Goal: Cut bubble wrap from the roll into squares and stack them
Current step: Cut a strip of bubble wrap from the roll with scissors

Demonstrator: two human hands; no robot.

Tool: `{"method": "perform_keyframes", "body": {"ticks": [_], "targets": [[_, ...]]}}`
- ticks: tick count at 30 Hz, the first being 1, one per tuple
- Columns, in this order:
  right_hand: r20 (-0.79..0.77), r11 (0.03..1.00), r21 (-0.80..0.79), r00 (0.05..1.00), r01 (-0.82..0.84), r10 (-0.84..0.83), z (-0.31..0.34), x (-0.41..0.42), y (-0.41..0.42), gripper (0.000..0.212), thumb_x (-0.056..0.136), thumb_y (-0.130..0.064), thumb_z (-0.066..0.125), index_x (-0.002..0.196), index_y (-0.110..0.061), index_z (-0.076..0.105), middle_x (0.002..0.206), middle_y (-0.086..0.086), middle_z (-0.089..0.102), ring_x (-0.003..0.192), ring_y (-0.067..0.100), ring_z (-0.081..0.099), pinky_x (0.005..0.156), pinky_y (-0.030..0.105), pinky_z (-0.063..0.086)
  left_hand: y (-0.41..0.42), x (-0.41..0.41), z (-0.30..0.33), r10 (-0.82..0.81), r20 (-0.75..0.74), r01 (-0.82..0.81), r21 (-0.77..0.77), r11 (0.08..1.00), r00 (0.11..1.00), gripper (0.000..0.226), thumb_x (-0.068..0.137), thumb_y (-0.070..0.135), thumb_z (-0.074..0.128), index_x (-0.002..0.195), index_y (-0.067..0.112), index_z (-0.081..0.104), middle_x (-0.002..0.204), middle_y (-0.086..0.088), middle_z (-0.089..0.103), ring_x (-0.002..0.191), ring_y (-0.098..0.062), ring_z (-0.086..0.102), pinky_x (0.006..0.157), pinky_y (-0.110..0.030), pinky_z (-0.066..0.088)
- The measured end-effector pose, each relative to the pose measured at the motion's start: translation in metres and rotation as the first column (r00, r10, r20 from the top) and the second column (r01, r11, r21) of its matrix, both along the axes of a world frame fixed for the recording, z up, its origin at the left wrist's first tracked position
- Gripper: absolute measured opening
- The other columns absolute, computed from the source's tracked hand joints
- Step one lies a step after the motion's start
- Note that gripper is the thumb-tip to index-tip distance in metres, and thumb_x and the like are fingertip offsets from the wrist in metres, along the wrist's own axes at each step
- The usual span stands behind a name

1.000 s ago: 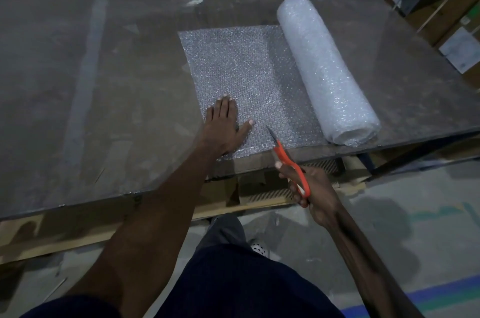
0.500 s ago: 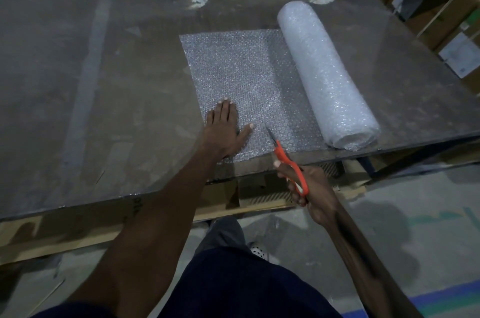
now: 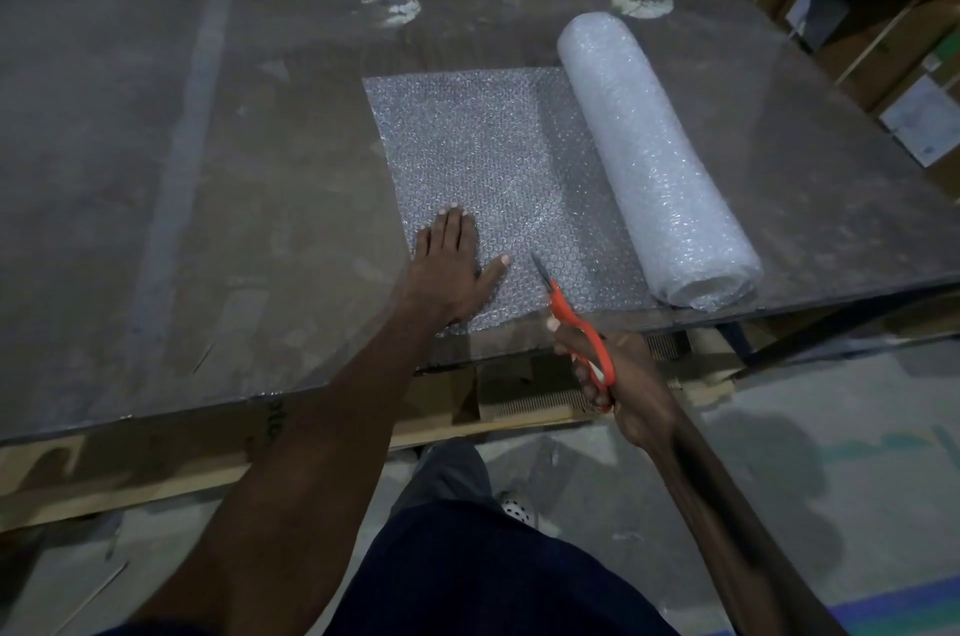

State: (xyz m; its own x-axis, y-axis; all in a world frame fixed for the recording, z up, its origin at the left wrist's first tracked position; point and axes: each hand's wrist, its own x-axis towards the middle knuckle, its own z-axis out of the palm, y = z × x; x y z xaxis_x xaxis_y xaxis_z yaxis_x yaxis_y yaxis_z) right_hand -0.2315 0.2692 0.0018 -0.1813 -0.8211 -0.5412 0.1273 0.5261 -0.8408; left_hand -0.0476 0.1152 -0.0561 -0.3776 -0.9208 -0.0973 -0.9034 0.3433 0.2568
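Note:
A white bubble wrap roll lies on the table, running from the far middle to the near right edge. An unrolled sheet of bubble wrap spreads flat to its left. My left hand presses flat on the sheet's near left corner, fingers together and thumb out. My right hand grips orange-handled scissors at the table's near edge. The blades look nearly shut, and their tips rest over the sheet's near edge, just right of my left thumb.
The large table has a glossy dark top with a pale stripe on the left. Cardboard boxes stand stacked at the back right. Below the near edge are wooden planks and a concrete floor; my leg and shoe show beneath.
The scissors have crept slightly forward onto the sheet's near edge. My left hand stays pressed on the sheet. The roll has not moved.

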Motion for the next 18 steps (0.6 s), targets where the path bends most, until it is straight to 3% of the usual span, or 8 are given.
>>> {"method": "perform_keyframes", "body": {"ticks": [2,5,9,14,18], "targets": [[0.007,1.000,-0.003,1.000,-0.006,0.006,0.000,-0.001,0.002,0.025,0.082,-0.033,0.082,0.091,-0.010,0.076,0.053,0.003,0.047,0.038,0.009,0.037,0.036,0.018,0.025,0.000,0.000,0.000,0.004,-0.004,-0.004,0.004,1.000,1.000,0.087,0.100,0.067,0.016,0.158,0.004,0.002,0.166,-0.017,-0.003,0.153,-0.030,-0.006,0.124,-0.050,0.000],[0.011,1.000,-0.006,1.000,0.000,0.000,-0.001,-0.001,0.002,0.033,0.080,-0.032,0.083,0.091,-0.002,0.075,0.052,0.004,0.046,0.036,0.009,0.037,0.035,0.017,0.025,0.001,0.000,0.001,0.003,-0.006,-0.003,0.000,1.000,1.000,0.087,0.100,0.067,0.016,0.158,0.004,0.002,0.166,-0.016,-0.003,0.153,-0.030,-0.006,0.124,-0.050,0.000],[0.003,1.000,0.002,1.000,-0.011,0.011,0.002,-0.001,-0.003,0.040,0.081,-0.041,0.081,0.089,-0.003,0.072,0.051,0.001,0.050,0.037,0.009,0.038,0.035,0.018,0.026,0.001,-0.001,0.002,0.003,-0.007,-0.003,0.001,1.000,1.000,0.086,0.100,0.067,0.017,0.158,0.004,0.002,0.166,-0.016,-0.004,0.153,-0.030,-0.006,0.124,-0.050,0.000],[-0.013,1.000,-0.007,1.000,-0.015,0.015,0.005,0.002,-0.010,0.030,0.082,-0.041,0.081,0.075,-0.014,0.069,0.054,0.003,0.051,0.039,0.011,0.040,0.036,0.018,0.026,0.002,0.000,0.001,0.007,-0.007,-0.007,-0.002,1.000,1.000,0.086,0.100,0.067,0.016,0.158,0.004,0.003,0.166,-0.016,-0.002,0.154,-0.030,-0.005,0.124,-0.050,0.001],[-0.007,0.999,-0.011,0.999,-0.035,0.035,0.004,0.001,-0.009,0.026,0.082,-0.035,0.082,0.086,-0.011,0.073,0.054,0.003,0.049,0.037,0.010,0.039,0.035,0.019,0.026,0.002,0.001,0.002,0.003,-0.017,-0.003,0.000,1.000,1.000,0.086,0.100,0.067,0.017,0.158,0.004,0.003,0.166,-0.016,-0.003,0.153,-0.029,-0.005,0.124,-0.049,0.000]]}}
